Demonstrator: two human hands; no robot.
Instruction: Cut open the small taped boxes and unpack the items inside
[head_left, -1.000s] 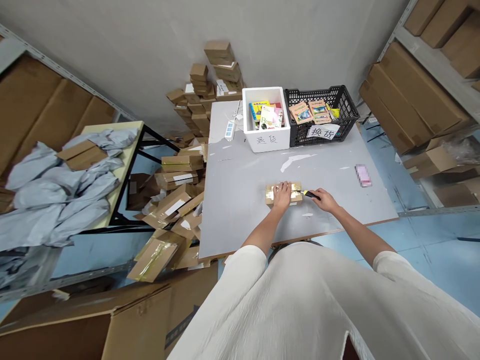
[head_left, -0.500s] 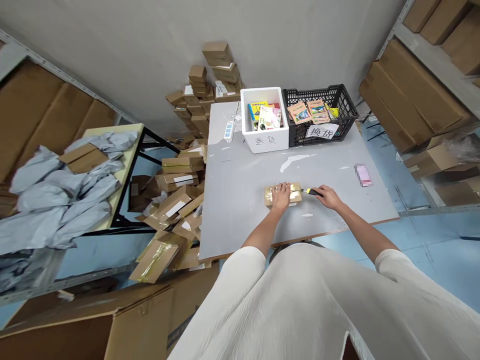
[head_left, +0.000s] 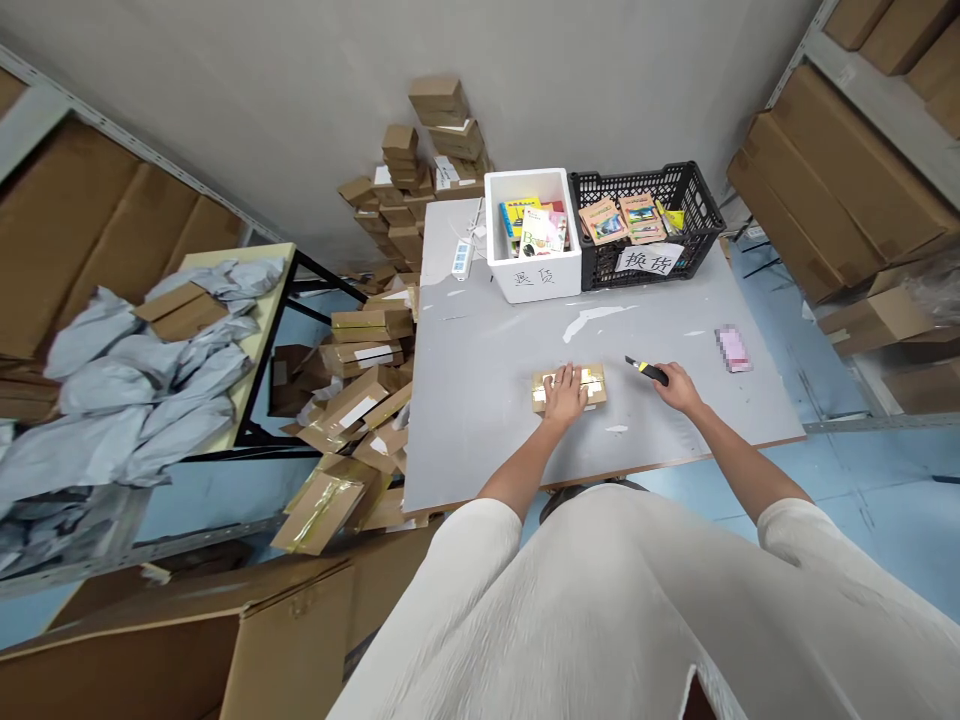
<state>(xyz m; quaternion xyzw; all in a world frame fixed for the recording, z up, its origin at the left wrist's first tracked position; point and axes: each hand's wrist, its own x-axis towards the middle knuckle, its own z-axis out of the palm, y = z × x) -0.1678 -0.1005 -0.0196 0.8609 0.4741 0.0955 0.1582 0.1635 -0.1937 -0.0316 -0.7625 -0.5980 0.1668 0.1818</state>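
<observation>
In the head view, the left hand (head_left: pixel 564 395) lay flat and open on the small carton (head_left: pixel 595 384), near six o'clock on the surface (head_left: pixel 480 420), apparently to steady it. The right hand (head_left: pixel 679 388) gripped the cutter (head_left: pixel 649 371) at the carton's three o'clock, its tip apart from the cardboard, presumably for the flat hand's safety.

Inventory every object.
Table: one, grey, centre
Carton: one, brown, on table
Cutter: one, black-yellow, right of carton
Bin: one, white, on table
Crate: one, black, beside bin
Books: several, multicoloured, in bin, crate
Power strip: one, white, near bin
Blurred item: one, pink, right side
Parcels: many, brown, left
Side table: one, cream, far left
Bags: several, grey, on side table
Box: one, brown, lower left
Shelf cartons: several, brown, both sides
Shirt: one, white, foreground
Left hand: one, bare, on carton
Right hand: one, bare, holding cutter
</observation>
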